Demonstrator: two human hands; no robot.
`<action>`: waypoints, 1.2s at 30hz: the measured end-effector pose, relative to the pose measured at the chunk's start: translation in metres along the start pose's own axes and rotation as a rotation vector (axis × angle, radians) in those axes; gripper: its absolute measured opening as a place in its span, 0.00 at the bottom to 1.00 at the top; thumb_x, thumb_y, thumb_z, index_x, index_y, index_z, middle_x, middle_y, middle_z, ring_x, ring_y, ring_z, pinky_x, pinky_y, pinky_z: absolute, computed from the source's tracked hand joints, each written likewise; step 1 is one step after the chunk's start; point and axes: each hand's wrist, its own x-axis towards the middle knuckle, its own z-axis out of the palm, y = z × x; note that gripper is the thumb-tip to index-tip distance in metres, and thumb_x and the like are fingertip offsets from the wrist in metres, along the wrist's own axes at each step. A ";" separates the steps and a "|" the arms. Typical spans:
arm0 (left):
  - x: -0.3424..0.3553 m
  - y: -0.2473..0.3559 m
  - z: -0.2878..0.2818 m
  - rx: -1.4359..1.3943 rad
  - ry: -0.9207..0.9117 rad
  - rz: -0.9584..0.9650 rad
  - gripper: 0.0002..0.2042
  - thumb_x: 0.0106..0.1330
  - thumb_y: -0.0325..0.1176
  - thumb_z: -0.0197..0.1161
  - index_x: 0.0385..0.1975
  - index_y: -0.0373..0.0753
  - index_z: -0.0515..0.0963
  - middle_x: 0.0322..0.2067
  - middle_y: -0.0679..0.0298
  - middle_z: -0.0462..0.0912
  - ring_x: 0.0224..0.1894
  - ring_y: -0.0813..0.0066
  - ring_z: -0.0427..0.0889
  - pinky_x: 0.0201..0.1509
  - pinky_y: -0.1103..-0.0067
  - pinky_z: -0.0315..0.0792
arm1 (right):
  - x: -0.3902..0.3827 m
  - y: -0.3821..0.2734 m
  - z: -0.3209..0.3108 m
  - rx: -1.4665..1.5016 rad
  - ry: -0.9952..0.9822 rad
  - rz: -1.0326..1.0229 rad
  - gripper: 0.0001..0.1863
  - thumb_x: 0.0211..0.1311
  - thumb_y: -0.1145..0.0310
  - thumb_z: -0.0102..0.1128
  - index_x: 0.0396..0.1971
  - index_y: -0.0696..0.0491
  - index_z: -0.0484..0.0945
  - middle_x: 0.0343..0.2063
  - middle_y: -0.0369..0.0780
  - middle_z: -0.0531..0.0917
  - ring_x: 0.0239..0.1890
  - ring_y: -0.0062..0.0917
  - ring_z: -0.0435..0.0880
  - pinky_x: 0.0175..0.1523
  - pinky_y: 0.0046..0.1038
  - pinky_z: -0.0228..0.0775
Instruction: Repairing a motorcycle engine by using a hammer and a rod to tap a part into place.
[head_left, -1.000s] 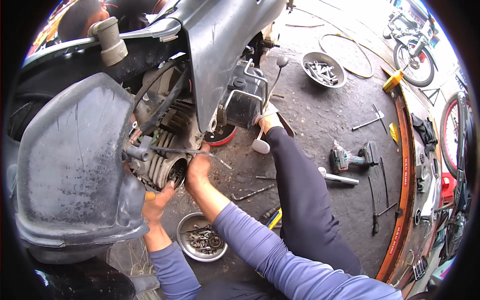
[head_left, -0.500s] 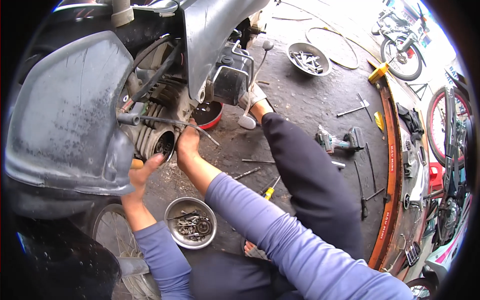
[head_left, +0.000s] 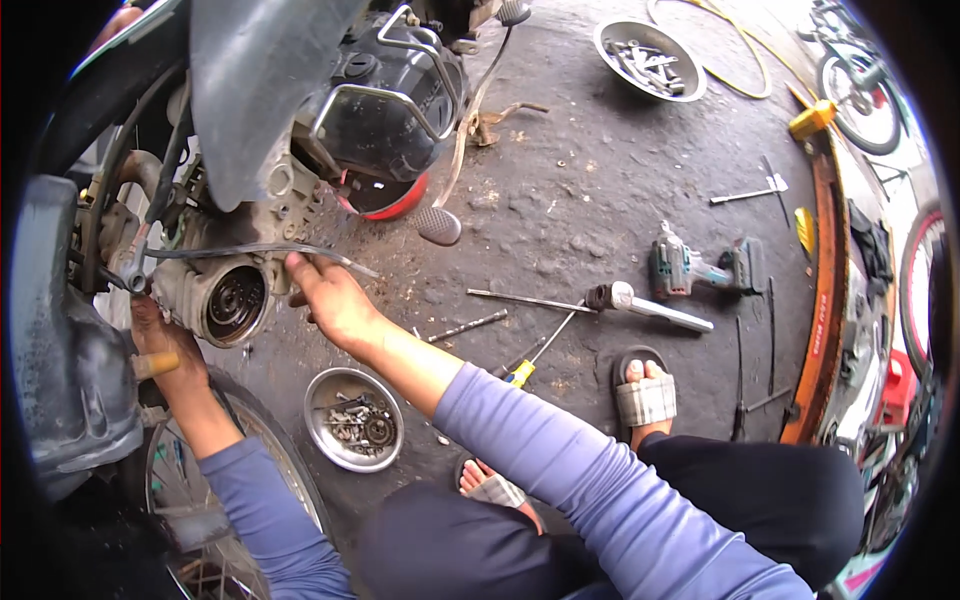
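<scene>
A motorbike engine [head_left: 275, 190] is exposed at the left, with a round, dark, oily opening [head_left: 236, 302] facing me. My right hand [head_left: 335, 300] grips the engine's side just right of that opening, thumb and fingers bent against the metal. A thin black hose [head_left: 250, 249] crosses above, its free end over this hand. My left hand [head_left: 172, 345] reaches up at the left of the opening, its fingertips hidden behind engine parts. Beside its wrist a tan tube-like piece [head_left: 155, 365] sticks out. The grey plastic cover [head_left: 75, 340] stands to the left of this hand.
A metal bowl of small parts [head_left: 355, 420] stands below the engine, a red basin [head_left: 385, 195] beneath it. On the floor lie a cordless impact wrench [head_left: 695, 265], a yellow-handled screwdriver [head_left: 522, 372] and metal rods. Another bowl [head_left: 650, 60] holds tools. An orange rail [head_left: 825, 300] runs along the right.
The view has shifted, so the engine appears farther left. My right foot has come back from beside the pedal to the floor. My left hand has moved from the opening's lower rim to its left side.
</scene>
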 end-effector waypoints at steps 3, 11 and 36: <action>0.003 0.001 -0.008 0.008 0.004 0.039 0.35 0.61 0.57 0.59 0.56 0.31 0.66 0.53 0.58 0.72 0.58 0.68 0.69 0.64 0.72 0.58 | -0.007 0.010 -0.012 -0.157 -0.016 -0.151 0.41 0.60 0.46 0.54 0.57 0.70 0.62 0.56 0.58 0.69 0.60 0.44 0.70 0.65 0.32 0.57; -0.017 0.024 0.021 0.128 0.057 0.112 0.29 0.71 0.54 0.44 0.60 0.34 0.64 0.59 0.58 0.68 0.61 0.64 0.67 0.66 0.70 0.57 | -0.017 -0.002 -0.019 0.046 -0.220 -0.034 0.54 0.50 0.47 0.69 0.64 0.67 0.48 0.54 0.56 0.71 0.49 0.36 0.78 0.55 0.29 0.68; -0.020 0.049 0.027 0.406 0.276 0.040 0.16 0.68 0.47 0.55 0.47 0.44 0.67 0.39 0.61 0.79 0.41 0.71 0.80 0.34 0.81 0.68 | 0.006 -0.015 0.011 0.841 -0.290 0.097 0.49 0.51 0.56 0.71 0.66 0.55 0.48 0.61 0.43 0.65 0.62 0.34 0.65 0.61 0.43 0.58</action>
